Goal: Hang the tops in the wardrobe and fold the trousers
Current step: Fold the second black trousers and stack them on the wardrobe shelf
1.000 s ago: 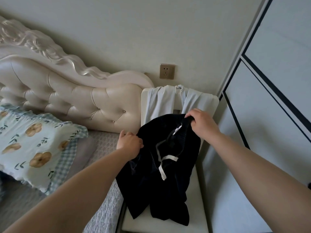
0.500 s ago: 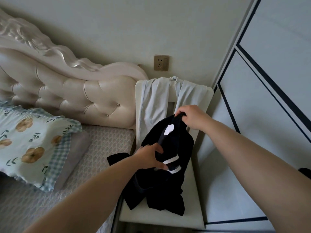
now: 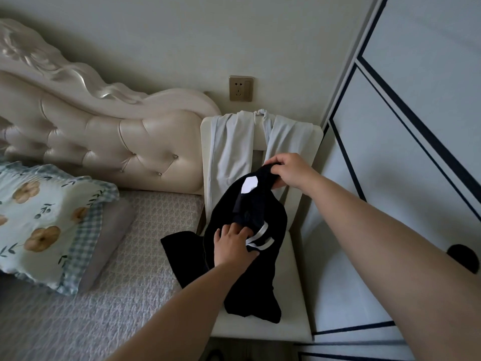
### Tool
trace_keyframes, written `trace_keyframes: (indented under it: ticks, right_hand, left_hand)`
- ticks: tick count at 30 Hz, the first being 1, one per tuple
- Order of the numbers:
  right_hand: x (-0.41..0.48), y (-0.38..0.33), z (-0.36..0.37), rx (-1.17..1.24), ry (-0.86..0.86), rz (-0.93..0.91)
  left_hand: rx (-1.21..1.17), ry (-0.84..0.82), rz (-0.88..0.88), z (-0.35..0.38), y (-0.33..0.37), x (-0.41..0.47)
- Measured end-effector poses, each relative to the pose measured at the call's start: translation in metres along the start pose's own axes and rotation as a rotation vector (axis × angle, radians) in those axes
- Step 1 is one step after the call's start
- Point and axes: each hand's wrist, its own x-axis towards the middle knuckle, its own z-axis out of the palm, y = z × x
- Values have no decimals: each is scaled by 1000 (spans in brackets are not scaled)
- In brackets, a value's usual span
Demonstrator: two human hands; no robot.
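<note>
Far left, on the quilted bed cover (image 3: 117, 282): a floral pillow (image 3: 46, 220) with a checked border, lying below the tufted cream headboard (image 3: 117, 142). Further along the wall, above the chair: a brass-coloured socket (image 3: 241, 88). Beside the bed, touching its edge, a white chair (image 3: 294, 269), with a pale grey garment (image 3: 234, 152) draped over its back in two long hanging strips. In front of that, lifted over the seat, a black garment (image 3: 247, 269) with a white label near its top and white bands at its middle; lower folds resting on the seat, one flap spilling left onto the edge of the bed. Grips the black fabric at its middle with the left hand (image 3: 233, 244), fingers curled into the cloth just beside the white bands. Pinches the garment's raised top edge with the right hand (image 3: 291, 170), fingers bent round the bunched fabric, in front of the chair back. Far right, just beside the chair: the wardrobe (image 3: 403, 178), pale panels edged with dark strips.
</note>
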Motion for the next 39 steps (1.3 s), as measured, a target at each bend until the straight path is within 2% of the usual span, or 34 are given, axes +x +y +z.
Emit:
trace_keyframes:
  ticks: [6,9,12,15,17,21,22,23,25,28,31,33,37,39]
  right_hand:
    - [-2,4,2,220,-6,59]
    - [-2,8,0,233,5,66]
    - [0,13,-1,233,64,81]
    - [2,18,-2,265,157,104]
    - [3,19,0,322,206,105]
    - [9,14,8,392,270,98]
    - [10,13,10,394,277,95]
    - [11,13,11,398,284,92]
    - [12,14,11,411,293,90]
    - [13,15,8,406,295,81]
    - [14,17,5,390,297,80]
    - [15,18,4,378,293,77]
    - [12,17,2,362,276,71]
    - [9,17,3,355,263,66]
  left_hand:
    - [9,-11,14,9,-1,-2]
    - [-61,-115,75,7,-5,-1]
    - [-486,-235,-39,-6,-8,-2]
    - [-734,-172,-151,-16,-8,-2]
    - [-696,-192,-87,-19,-1,-4]
    - [-83,-440,335,-24,17,-22]
    - [-16,-525,381,-21,17,-26]
    - [29,-626,389,-20,16,-29]
    - [-40,-732,380,-12,9,-31]
    - [-154,-727,303,-12,3,-29]
    - [-212,-795,124,-14,-8,-25]
    - [-61,-736,154,-8,-19,-26]
    - [100,-205,153,-6,-35,-27]
    - [149,-108,183,-4,-43,-22]
